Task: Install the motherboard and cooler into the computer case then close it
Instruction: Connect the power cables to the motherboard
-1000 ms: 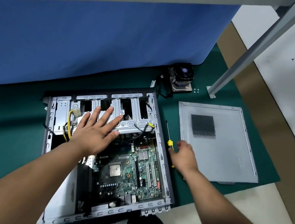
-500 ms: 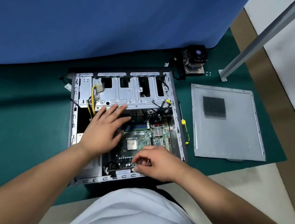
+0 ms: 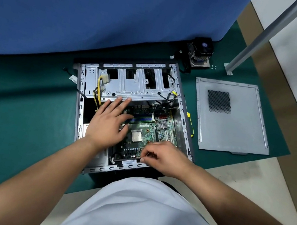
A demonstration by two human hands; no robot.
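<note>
The open computer case lies on its side on a green mat. The green motherboard, with its bare CPU, sits inside. My left hand rests flat on the board's left part, fingers straight and reaching toward the drive cage. My right hand is at the board's near edge, its fingers curled and pinching there; what lies under the fingertips is hidden. The cooler stands on the mat behind the case. The grey side panel lies flat to the right.
A yellow-handled screwdriver lies against the case's right wall. Yellow cables hang in the case's far left. A blue partition runs behind the mat. A slanted metal post stands at the far right, with small screws near its foot.
My right hand left the screwdriver beside the case and moved to the motherboard's near edge. My left hand slid from the drive cage down onto the board. The view tilted downward.
</note>
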